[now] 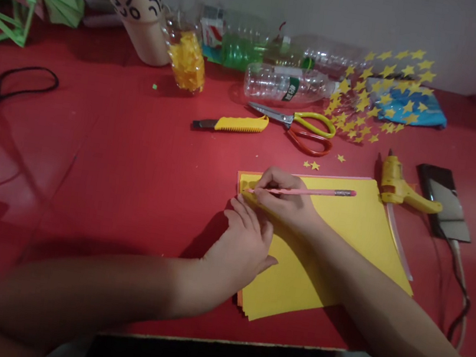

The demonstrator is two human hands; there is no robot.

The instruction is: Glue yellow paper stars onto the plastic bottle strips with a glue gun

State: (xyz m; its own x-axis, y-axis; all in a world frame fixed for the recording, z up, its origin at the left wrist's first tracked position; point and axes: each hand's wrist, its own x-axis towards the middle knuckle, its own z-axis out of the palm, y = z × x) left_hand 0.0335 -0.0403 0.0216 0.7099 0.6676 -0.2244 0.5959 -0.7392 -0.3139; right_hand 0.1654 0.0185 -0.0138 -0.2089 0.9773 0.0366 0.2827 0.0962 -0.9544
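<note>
A stack of yellow paper [346,230] lies on the red table, with orange and pink edges showing beneath. My right hand [288,201] is closed on a pink pencil [318,193], whose tip is at the sheet's upper left corner. A small piece with round holes or marks, possibly a stencil [245,184], lies at that corner; its details are unclear. My left hand [244,239] rests open and flat over the left edge of the paper, its fingertips close to the pencil tip. Small yellow stars [315,166] lie just above the stack.
Beyond the paper are scissors [291,119], a yellow cutter [241,124], plastic bottles [274,82] and a star-covered piece [361,101]. A glue gun [397,187] and a cabled black device [447,201] lie right. A tall cup [147,34] stands back left.
</note>
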